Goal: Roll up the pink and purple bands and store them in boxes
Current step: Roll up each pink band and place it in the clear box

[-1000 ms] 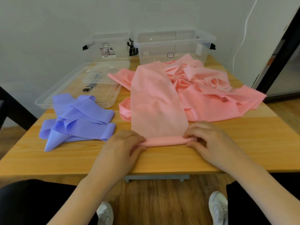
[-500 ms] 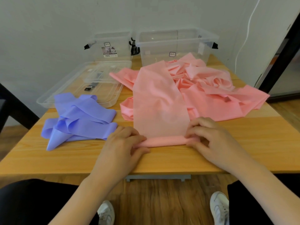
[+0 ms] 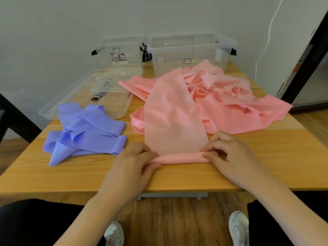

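A: Where was the wide pink stretchy band point(image 3: 174, 121) at that moment?

B: On the light wooden table point(image 3: 266, 166). Its near end was wound into a thin roll lying crosswise close to the table's front edge, with a flat strip running away from the roll into a crumpled pink heap towards the far right.

A: And the hands?

B: The left hand point(image 3: 131, 167) had its fingers curled over the roll's left end, with the thumb tucked under the near side, so it gripped the band. The right hand point(image 3: 229, 157) pinched the roll's right end, fingers bent on top of it and the thumb point(image 3: 208, 157) pressed against the near side.

A: The purple one?

B: The lilac stretchy band point(image 3: 85, 134) lay loosely folded on the table's left part, apart from both hands (nothing touched it).

A: The boxes?

B: Two clear plastic storage boxes stood open against the wall, the smaller left box point(image 3: 122, 54) and the larger right box point(image 3: 191, 54), the pink heap reaching the front of the larger. A clear plastic lid point(image 3: 85, 96) lay flat before the smaller box, the purple band's far edge overlapping its near rim.
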Motion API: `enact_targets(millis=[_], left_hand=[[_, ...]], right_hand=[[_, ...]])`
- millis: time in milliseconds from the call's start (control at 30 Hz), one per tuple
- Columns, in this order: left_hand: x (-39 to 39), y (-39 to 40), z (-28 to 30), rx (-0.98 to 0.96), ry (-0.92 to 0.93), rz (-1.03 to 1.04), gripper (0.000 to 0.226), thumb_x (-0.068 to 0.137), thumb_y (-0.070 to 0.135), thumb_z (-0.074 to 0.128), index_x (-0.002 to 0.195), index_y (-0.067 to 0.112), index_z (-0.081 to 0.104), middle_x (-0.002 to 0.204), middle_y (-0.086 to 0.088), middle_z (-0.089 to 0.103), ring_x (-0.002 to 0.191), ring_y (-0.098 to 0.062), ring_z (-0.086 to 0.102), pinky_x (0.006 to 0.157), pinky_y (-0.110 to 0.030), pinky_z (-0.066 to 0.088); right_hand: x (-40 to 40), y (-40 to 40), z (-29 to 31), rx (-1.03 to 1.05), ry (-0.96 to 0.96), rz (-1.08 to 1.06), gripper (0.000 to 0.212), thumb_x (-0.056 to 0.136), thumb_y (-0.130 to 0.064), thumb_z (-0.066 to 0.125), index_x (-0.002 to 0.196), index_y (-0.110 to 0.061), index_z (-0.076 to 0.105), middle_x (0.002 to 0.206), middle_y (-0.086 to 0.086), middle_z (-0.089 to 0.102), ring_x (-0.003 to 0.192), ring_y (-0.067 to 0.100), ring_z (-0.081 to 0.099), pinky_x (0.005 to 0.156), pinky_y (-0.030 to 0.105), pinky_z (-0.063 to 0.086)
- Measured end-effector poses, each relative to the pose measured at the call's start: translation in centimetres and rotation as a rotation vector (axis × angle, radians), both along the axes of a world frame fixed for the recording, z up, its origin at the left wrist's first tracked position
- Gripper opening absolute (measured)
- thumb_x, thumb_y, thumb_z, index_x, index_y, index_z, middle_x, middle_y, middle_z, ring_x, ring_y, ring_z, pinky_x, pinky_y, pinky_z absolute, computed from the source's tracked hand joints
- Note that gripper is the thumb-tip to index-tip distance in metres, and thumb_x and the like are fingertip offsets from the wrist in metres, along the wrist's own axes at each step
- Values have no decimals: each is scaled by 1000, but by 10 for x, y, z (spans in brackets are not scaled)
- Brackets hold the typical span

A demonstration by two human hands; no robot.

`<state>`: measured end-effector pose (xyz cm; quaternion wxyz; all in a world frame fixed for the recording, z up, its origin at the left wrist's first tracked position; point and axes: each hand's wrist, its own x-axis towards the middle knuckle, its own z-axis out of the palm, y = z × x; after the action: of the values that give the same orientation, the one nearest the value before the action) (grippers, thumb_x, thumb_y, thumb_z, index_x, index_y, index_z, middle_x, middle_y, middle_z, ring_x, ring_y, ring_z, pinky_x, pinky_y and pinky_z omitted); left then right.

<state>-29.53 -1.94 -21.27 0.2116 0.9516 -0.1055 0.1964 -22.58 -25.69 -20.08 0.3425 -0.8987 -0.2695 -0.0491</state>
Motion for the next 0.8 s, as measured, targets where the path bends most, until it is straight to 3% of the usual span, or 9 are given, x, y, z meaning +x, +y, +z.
enact_targets(millis=[100,167,267,333,433,567,700,800], left_hand=[[0,0,-1,-146,-31,65,19,84,24,64,101,19,68,81,25,51,78,7,54,72,-8,43],[0,-1,0,-172,-52,90,15,82,16,66,97,19,67,75,29,47,79,13,52,70,-1,39],[-1,-1,0,-90,-23,20,27,80,40,57,91,19,69,86,20,57,84,6,50,74,-6,39],[0,-1,-1,-70,2,3,38,77,47,53,90,17,71,90,12,59,85,-1,49,74,-9,39],[0,-2,-2,-124,8,29,31,80,41,54,93,17,70,84,11,62,77,-1,49,74,-7,38],[-1,-2,-1,-151,5,44,27,80,40,52,96,23,67,85,13,60,79,5,51,71,-8,42],[0,-3,-1,-76,16,8,39,77,45,51,95,18,72,92,12,56,85,-2,48,70,-10,40],[0,-4,-1,-145,2,34,30,82,35,53,98,17,70,85,12,61,83,7,50,76,-1,36]], right_hand=[[2,-2,1,-47,7,80,31,74,-24,74,104,-28,66,98,-25,51,97,-5,47,83,3,30],[1,-2,2,-68,2,95,33,73,-20,75,102,-31,64,96,-26,53,96,-7,48,83,3,32],[-1,-1,2,-18,-42,47,21,80,-14,68,88,-33,61,86,-24,57,91,-7,51,77,4,34],[0,0,0,10,-19,39,15,85,-14,61,89,-27,66,85,-23,59,91,-8,52,78,3,35],[0,1,1,4,3,71,11,84,-19,63,92,-26,68,91,-20,57,91,-6,50,82,7,35],[0,1,3,-35,34,129,34,70,-23,77,93,-39,58,94,-25,54,98,-7,47,79,5,32],[-1,0,3,22,-6,77,31,79,-17,68,75,-43,53,78,-23,60,87,-5,53,69,5,35],[-1,0,3,37,6,93,23,81,-17,68,79,-38,59,84,-19,61,90,-3,53,74,5,35]])
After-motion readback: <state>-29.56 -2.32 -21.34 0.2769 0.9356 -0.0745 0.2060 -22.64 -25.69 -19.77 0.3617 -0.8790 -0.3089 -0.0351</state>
